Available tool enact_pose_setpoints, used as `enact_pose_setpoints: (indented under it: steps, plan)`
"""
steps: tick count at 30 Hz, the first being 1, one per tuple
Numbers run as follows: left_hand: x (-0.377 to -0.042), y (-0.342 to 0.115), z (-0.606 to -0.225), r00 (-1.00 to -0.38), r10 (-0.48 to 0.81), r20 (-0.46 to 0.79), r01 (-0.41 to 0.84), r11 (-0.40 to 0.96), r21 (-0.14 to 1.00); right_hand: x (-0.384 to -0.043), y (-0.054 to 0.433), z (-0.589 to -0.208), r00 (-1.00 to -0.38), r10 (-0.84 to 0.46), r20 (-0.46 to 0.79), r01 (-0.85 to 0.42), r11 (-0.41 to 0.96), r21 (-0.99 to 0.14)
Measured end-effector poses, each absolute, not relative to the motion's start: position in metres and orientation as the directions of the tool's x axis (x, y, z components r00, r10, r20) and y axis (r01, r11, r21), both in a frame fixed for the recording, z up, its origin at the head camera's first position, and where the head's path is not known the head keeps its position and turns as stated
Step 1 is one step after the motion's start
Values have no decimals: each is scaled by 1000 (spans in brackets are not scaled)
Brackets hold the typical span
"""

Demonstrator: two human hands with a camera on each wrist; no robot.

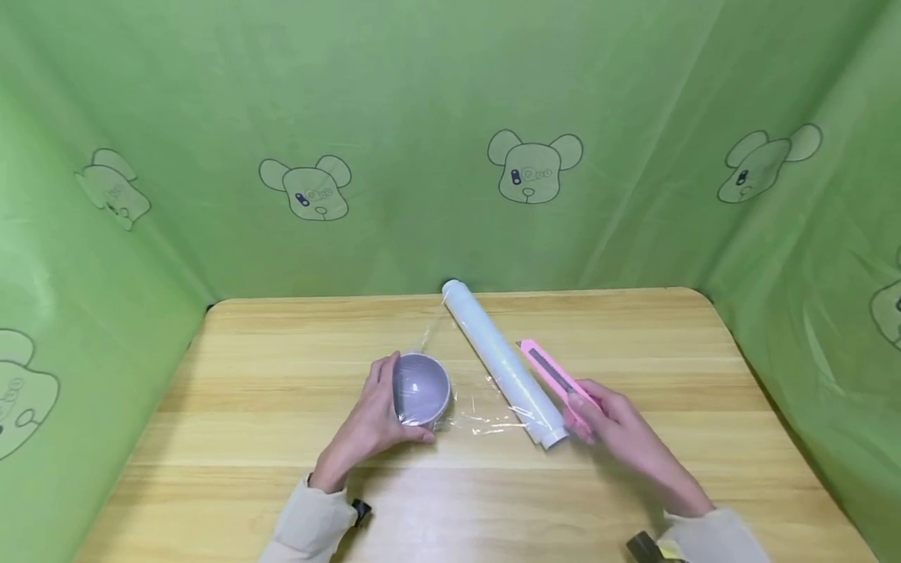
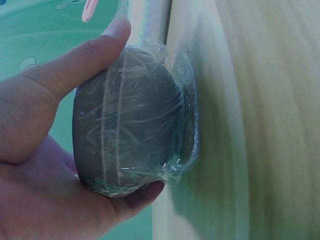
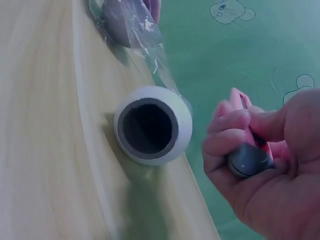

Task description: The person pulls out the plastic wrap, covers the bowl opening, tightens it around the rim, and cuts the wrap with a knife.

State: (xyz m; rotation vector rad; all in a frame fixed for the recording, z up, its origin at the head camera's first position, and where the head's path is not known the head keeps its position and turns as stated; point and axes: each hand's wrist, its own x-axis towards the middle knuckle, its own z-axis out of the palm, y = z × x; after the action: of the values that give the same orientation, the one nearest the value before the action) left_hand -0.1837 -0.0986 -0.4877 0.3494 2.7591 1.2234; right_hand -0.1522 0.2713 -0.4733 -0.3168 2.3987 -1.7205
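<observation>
A grey bowl (image 1: 421, 389) is wrapped in clear cling film, which bunches in wrinkles under it in the left wrist view. My left hand (image 1: 376, 414) grips the bowl from its left side, thumb and fingers spread around the wall. From the bowl a sheet of cling film (image 1: 486, 414) stretches right to the roll of cling film (image 1: 503, 363), which lies slanted on the table. My right hand (image 1: 612, 418) holds a pink utility knife (image 1: 552, 371) just right of the roll, thumb on its slider and tip pointing up and left. The knife's grey end (image 3: 249, 161) shows in the right wrist view.
The wooden table (image 1: 267, 375) has rounded far corners. Green curtains (image 1: 415, 94) printed with bear heads close it in at the back and both sides. The roll's far end reaches the table's back edge, near the curtain.
</observation>
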Motion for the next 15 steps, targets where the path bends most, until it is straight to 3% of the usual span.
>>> enact_pose_setpoints:
  steps: [4, 15]
  plan:
    - [-184, -99, -488, -970, 243, 12, 170, 645, 745, -155, 261, -471, -981, -176, -83, 15, 357, -934]
    - [-183, -99, -488, -970, 241, 19, 171, 628, 759, -161, 250, -477, -981, -98, -169, 114, 419, -901]
